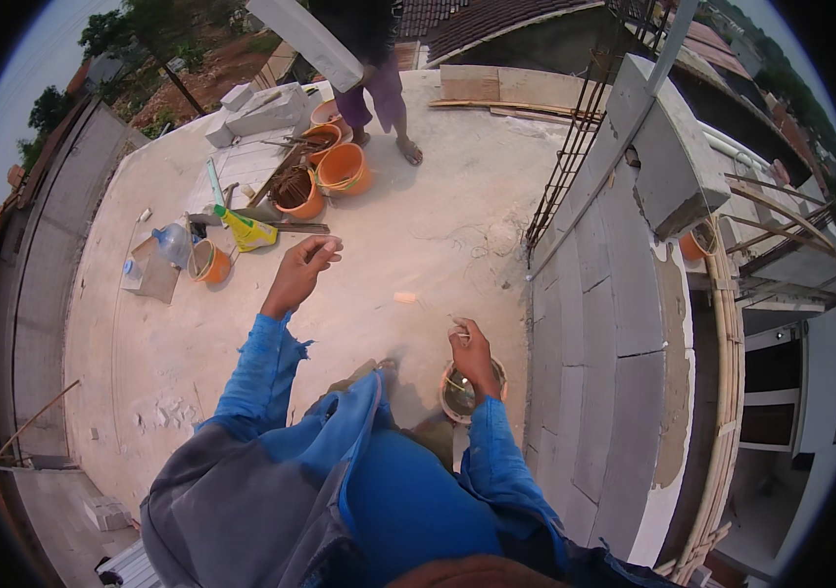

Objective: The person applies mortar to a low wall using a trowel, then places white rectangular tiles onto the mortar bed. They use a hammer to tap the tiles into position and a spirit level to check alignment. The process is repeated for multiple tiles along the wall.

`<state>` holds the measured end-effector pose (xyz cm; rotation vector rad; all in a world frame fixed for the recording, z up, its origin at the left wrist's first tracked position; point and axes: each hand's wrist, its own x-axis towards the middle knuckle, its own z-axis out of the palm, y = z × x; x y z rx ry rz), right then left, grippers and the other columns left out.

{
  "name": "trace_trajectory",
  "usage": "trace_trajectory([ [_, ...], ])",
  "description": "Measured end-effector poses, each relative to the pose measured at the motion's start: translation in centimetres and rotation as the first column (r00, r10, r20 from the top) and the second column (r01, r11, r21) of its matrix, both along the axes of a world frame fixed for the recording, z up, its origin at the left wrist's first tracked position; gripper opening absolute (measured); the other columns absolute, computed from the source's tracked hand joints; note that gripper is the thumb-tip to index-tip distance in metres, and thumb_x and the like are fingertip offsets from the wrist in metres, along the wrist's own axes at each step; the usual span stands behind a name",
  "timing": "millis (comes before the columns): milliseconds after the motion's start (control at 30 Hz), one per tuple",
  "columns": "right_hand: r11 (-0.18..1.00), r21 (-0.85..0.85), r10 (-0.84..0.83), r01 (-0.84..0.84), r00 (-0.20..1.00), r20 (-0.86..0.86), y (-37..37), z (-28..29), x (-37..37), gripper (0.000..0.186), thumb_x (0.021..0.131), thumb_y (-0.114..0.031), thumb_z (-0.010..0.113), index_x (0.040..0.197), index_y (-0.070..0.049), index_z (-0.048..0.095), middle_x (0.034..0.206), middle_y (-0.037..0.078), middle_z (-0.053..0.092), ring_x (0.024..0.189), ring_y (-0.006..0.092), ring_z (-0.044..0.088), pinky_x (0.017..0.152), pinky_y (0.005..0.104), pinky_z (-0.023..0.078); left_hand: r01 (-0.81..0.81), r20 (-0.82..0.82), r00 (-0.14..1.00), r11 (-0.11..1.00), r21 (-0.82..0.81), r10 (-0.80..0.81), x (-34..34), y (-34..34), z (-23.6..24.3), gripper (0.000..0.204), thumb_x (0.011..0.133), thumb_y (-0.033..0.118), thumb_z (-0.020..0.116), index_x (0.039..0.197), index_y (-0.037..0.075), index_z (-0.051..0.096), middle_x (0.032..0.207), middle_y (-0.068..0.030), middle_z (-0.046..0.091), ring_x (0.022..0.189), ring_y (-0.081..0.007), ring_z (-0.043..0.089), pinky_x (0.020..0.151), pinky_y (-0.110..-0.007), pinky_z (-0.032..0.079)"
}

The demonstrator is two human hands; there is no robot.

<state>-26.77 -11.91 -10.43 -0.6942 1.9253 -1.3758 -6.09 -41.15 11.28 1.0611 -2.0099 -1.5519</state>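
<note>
My left hand point(298, 276) is raised over the pale floor, its fingers loosely bent and the thumb a little apart. No object shows in it. Lower and to the right, my right hand point(473, 355) has its fingers curled together around a small, thin, pale thing too small to name. Under that hand stands a bucket point(449, 404) with dark contents, partly covered by my hand and sleeve. A small orange piece point(405, 297) lies on the floor between and beyond my hands.
A grey block wall point(585, 343) rises close on my right, with steel rebar point(567, 162) at its far end. Ahead, another person point(369, 88) holds a long pale block point(315, 49). Orange buckets point(344, 169), a yellow-green bag point(249, 231) and a water jug point(173, 243) stand ahead left.
</note>
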Motion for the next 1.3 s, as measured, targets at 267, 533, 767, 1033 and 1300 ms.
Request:
trace_trajectory([
  [267, 0.992, 0.034, -0.125, 0.121, 0.980, 0.154, 0.5, 2.2, 0.6, 0.035, 0.101, -0.006, 0.065, 0.135, 0.000, 0.062, 0.109, 0.016, 0.074, 0.090, 0.0193, 0.074, 0.082, 0.0340, 0.059, -0.357, 0.088, 0.910, 0.660, 0.662, 0.404, 6.2, -4.6, -15.5, 0.054, 0.110, 0.044, 0.054, 0.152, 0.010, 0.052, 0.150, -0.0124, 0.059, 0.125, -0.0280, 0.063, 0.103, -0.039, 0.050],
  [533, 0.975, 0.121, -0.191, 0.187, 0.981, 0.024, -5.2, 1.3, -3.8, 0.032, 0.101, -0.007, 0.066, 0.131, 0.002, 0.062, 0.083, 0.012, 0.073, 0.079, 0.0181, 0.073, 0.075, 0.0329, 0.059, -0.230, -0.061, 0.912, 0.627, 0.744, 0.406, -2.7, -15.2, -19.8, 0.058, 0.111, 0.046, 0.052, 0.155, 0.009, 0.048, 0.155, -0.0144, 0.055, 0.133, -0.0302, 0.060, 0.107, -0.039, 0.047],
  [767, 0.984, 0.065, -0.161, 0.164, 0.986, -0.045, -19.4, 7.6, -9.7, 0.037, 0.102, -0.016, 0.070, 0.134, 0.001, 0.062, 0.095, 0.010, 0.075, 0.087, 0.0161, 0.072, 0.083, 0.0341, 0.058, -0.178, -0.124, 0.875, 0.550, 0.816, 0.469, -6.3, -24.4, -22.2, 0.064, 0.109, 0.055, 0.052, 0.156, 0.011, 0.047, 0.159, -0.0143, 0.052, 0.137, -0.0312, 0.058, 0.112, -0.041, 0.045],
  [1033, 0.963, -0.023, -0.259, 0.269, 0.943, 0.208, -33.7, 14.3, -14.5, 0.079, 0.099, -0.040, 0.078, 0.157, -0.001, 0.039, 0.137, 0.023, 0.065, 0.127, 0.0286, 0.065, 0.104, 0.0447, 0.052, -0.591, -0.333, 0.767, 0.806, -0.035, 0.549, -10.0, -31.1, -14.0, 0.037, 0.110, 0.034, 0.059, 0.130, 0.003, 0.065, 0.131, -0.0123, 0.068, 0.124, -0.0285, 0.061, 0.106, -0.041, 0.045],
  [1300, 0.658, -0.490, -0.121, 0.572, 0.723, 0.680, -51.6, 13.6, -0.8, 0.128, 0.079, -0.028, 0.098, 0.164, -0.009, 0.003, 0.164, 0.020, 0.024, 0.152, 0.0338, 0.029, 0.127, 0.0498, 0.025, 0.087, -0.020, 0.987, 0.646, -0.758, -0.157, -16.8, -42.7, 5.1, 0.054, 0.103, 0.052, 0.067, 0.139, 0.011, 0.069, 0.136, -0.0141, 0.069, 0.132, -0.0358, 0.062, 0.109, -0.043, 0.050],
])
